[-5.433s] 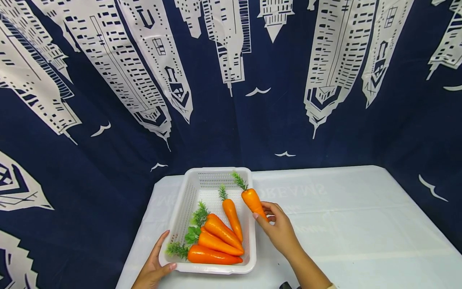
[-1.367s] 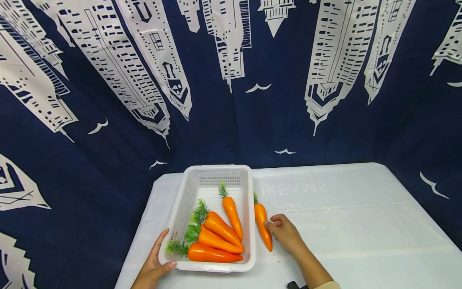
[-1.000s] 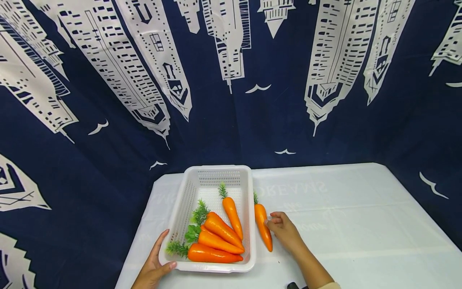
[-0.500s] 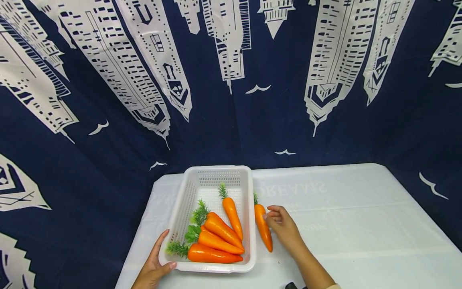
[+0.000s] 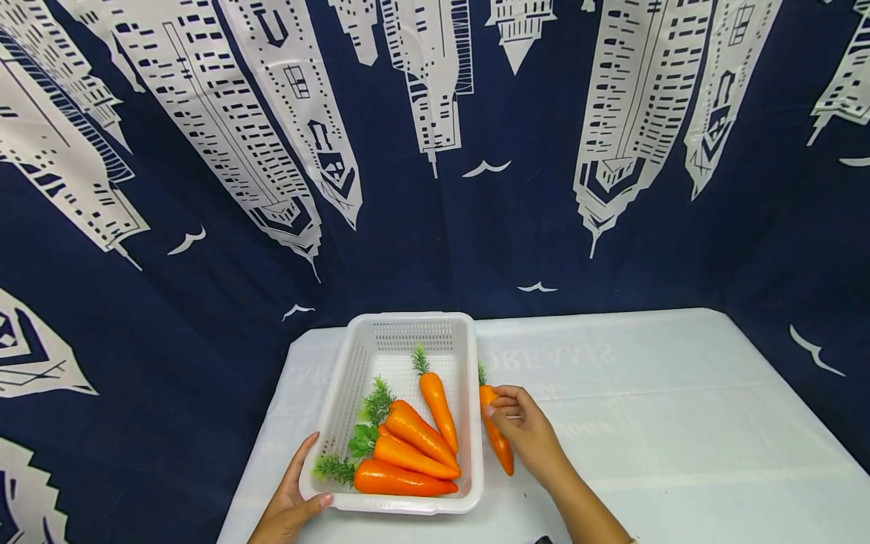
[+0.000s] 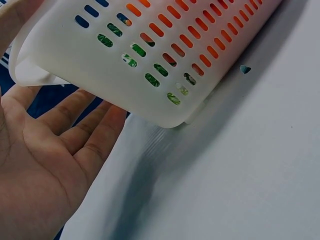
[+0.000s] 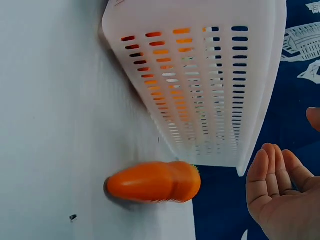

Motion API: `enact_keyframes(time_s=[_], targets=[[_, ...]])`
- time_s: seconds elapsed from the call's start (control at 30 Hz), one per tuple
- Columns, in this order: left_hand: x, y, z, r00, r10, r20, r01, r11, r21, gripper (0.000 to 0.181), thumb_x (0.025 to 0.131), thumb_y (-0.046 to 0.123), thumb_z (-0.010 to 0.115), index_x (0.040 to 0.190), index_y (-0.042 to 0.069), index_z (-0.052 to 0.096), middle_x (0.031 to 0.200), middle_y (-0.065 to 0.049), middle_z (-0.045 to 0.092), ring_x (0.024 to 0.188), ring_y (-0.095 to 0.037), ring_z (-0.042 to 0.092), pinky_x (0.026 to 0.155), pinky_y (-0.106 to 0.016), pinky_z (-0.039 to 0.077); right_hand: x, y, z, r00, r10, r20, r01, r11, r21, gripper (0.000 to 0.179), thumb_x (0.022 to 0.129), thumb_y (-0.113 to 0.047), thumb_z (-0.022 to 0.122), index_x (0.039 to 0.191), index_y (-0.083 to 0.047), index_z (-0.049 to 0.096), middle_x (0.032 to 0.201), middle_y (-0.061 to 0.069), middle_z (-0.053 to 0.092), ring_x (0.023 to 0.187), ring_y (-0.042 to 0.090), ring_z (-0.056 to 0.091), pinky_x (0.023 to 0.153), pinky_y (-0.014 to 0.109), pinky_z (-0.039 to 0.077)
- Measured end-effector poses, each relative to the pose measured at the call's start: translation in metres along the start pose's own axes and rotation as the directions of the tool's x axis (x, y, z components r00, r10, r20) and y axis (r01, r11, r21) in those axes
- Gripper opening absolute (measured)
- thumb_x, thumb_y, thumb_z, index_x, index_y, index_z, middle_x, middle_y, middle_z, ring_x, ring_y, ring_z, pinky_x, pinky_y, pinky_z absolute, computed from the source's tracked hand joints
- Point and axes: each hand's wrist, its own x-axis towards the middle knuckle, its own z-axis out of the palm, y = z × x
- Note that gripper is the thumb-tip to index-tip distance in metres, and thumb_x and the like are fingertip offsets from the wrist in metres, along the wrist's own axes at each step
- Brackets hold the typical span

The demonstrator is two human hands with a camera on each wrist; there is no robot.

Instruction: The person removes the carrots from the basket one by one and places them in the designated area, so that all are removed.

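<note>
A white perforated plastic basket (image 5: 477, 461) holds several orange toy carrots (image 5: 406, 478) with green tops. My left hand (image 5: 288, 502) holds its near-left corner, thumb on the front rim and fingers along the left side; the left wrist view shows those fingers (image 6: 90, 130) against the outside. Another carrot (image 5: 501, 451) lies on the table just outside the basket's right wall. Over its upper part, in the head view, is my right hand (image 5: 533, 434). The right wrist view shows that hand (image 7: 280, 200) apart from the carrot (image 7: 155, 182), fingers loosely bent, holding nothing.
The table has a white cloth (image 5: 652, 423) with faint lettering. Behind it hangs a dark blue curtain (image 5: 503, 234) printed with white buildings and birds. Part of a black object (image 5: 544, 539) shows at the bottom edge beside my right forearm.
Earliest, my right hand held a carrot over the basket's right rim; by 1.4 s ago it lay on the table. Since then that hand has shifted up and left over it. The left hand stays.
</note>
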Motion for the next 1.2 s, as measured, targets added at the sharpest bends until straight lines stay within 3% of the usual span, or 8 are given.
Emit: enact_keyframes(time_s=[0.3,0.63,1.2], targets=[[0.0,0.0,0.001,1.0,-0.024,-0.015,0.024,1.0,0.003,0.102,0.092,0.005,0.067,0.163,0.027,-0.003,0.164,-0.011,-0.018,0.118,0.017,0.04,0.095,-0.021,0.049,-0.007,-0.009,0.008,0.998,-0.042,0.049,0.037,0.996,0.083,0.041,0.095,-0.029,0.071,0.131,-0.016,0.057,0.12,0.009,0.061,0.107,0.021,0.058,0.092,0.02,0.05],[0.0,0.001,0.001,0.999,-0.023,-0.03,0.024,1.0,0.015,0.101,0.092,0.005,0.067,0.163,0.025,-0.002,0.164,-0.012,-0.019,0.118,0.019,0.04,0.095,-0.019,0.048,-0.014,-0.018,0.021,0.984,-0.154,0.091,0.141,0.98,0.14,0.033,0.095,-0.013,0.069,0.126,-0.01,0.06,0.115,0.012,0.061,0.102,0.019,0.059,0.089,0.02,0.052],[0.0,-0.001,0.001,0.999,-0.019,-0.027,0.019,1.0,-0.001,0.102,0.091,0.003,0.067,0.163,0.025,-0.002,0.164,-0.011,-0.017,0.119,0.018,0.041,0.096,-0.019,0.049,-0.02,-0.023,0.046,0.943,-0.248,0.22,0.23,0.967,0.107,0.035,0.095,-0.02,0.071,0.126,-0.009,0.059,0.118,0.014,0.062,0.104,0.016,0.061,0.092,0.022,0.052]])
